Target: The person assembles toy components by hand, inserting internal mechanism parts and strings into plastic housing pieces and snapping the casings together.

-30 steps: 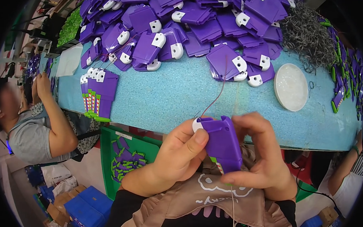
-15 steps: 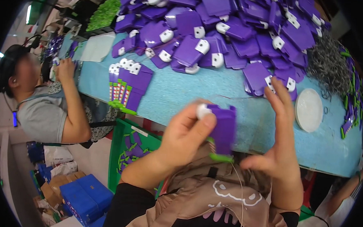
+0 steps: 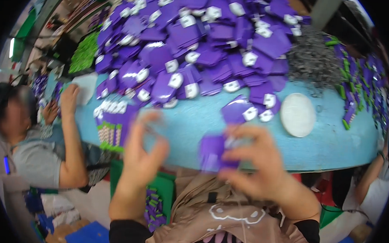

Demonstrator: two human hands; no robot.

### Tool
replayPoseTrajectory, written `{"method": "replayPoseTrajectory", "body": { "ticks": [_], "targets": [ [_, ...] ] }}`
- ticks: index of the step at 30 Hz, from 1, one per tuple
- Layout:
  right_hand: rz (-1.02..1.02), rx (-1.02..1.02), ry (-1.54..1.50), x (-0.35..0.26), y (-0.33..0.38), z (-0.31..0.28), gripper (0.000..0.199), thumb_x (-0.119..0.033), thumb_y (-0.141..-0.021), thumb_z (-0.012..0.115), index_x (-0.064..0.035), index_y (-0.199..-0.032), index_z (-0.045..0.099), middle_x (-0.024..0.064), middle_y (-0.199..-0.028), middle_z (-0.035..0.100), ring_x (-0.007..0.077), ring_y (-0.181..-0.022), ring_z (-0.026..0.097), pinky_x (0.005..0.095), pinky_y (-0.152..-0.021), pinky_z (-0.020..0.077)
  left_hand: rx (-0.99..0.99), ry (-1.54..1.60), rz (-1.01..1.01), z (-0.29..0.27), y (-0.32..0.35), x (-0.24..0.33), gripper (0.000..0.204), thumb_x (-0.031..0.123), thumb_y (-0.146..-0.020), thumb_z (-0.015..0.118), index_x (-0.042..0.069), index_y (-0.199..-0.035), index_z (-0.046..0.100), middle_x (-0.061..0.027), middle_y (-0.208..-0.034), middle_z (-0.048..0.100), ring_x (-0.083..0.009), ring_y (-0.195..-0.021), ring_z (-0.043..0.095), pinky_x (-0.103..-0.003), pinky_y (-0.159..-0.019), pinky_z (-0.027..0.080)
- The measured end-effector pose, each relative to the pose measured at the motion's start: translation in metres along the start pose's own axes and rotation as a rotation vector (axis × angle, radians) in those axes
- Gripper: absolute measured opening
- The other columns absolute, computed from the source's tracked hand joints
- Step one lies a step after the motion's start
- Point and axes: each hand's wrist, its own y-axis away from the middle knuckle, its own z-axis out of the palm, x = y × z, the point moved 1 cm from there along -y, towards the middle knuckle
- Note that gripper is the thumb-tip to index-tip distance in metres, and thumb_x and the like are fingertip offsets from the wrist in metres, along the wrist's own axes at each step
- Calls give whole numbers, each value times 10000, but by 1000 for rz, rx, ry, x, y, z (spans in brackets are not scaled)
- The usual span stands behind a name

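My right hand [image 3: 258,162] grips a flat purple plastic piece [image 3: 211,152] between thumb and fingers, over the near edge of the table. Motion blurs the piece, and the fingers cover its right side. To the left, my left hand [image 3: 142,151] is blurred too, its thumb and fingers spread with nothing between them. Just beyond it lies a fanned row of purple pieces [image 3: 128,118] with white tops and green, striped parts. A thin pale cord hangs below my right hand. Two or more loose purple pieces [image 3: 235,109] with white ends lie beyond my right hand.
A big heap of purple pieces [image 3: 163,54] covers the table's far side. Right of it are a pile of grey metal rings [image 3: 314,57], a white round lid or dish [image 3: 298,114] and purple-green pieces [image 3: 349,112]. A green bin [image 3: 166,190] stands below. A co-worker [image 3: 39,144] sits left.
The purple piece has passed from my left hand to my right. My left hand has let go and moved left, near the fanned row. The whole view has shifted.
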Motion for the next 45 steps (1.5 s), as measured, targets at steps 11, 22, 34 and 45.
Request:
{"method": "replayPoseTrajectory", "body": {
  "ticks": [11, 22, 34, 45],
  "targets": [
    [183, -14, 8, -14, 37, 3, 273, -150, -761, 650, -66, -1018, 608, 88, -1032, 623, 236, -921, 603, 344, -766, 433, -298, 685, -232, 73, 35, 13, 732, 273, -755, 678, -26, -1287, 273, -137, -1075, 532, -179, -972, 525, -306, -863, 417],
    [253, 218, 308, -6, 13, -2, 327, -202, -781, 624, -12, -1036, 548, 163, -918, 605, 313, -792, 598, 394, -662, 475, -244, 787, -414, 77, 35, 20, 897, 341, -742, 641, 88, -1371, 53, -228, -1039, 563, -248, -891, 594, -297, -682, 503],
    [744, 421, 1263, 47, 121, -161, 256, -222, -745, 644, -32, -862, 519, 180, -870, 568, 333, -806, 561, 399, -641, 448, -347, 1018, -530, 84, 35, 29, 565, 110, -869, 447, 34, -1356, 171, -298, -1253, 396, -394, -996, 552, -443, -733, 537],
    [273, 1022, -187, 12, 102, -122, 88, -6, -853, 500, -20, -940, 489, 69, -815, 547, 98, -654, 506, 211, -565, 436, -522, 994, -576, 91, 46, 14, 394, 316, -907, 471, -60, -1022, 499, -217, -817, 622, -240, -592, 613, -284, -500, 493]
  ]
}}
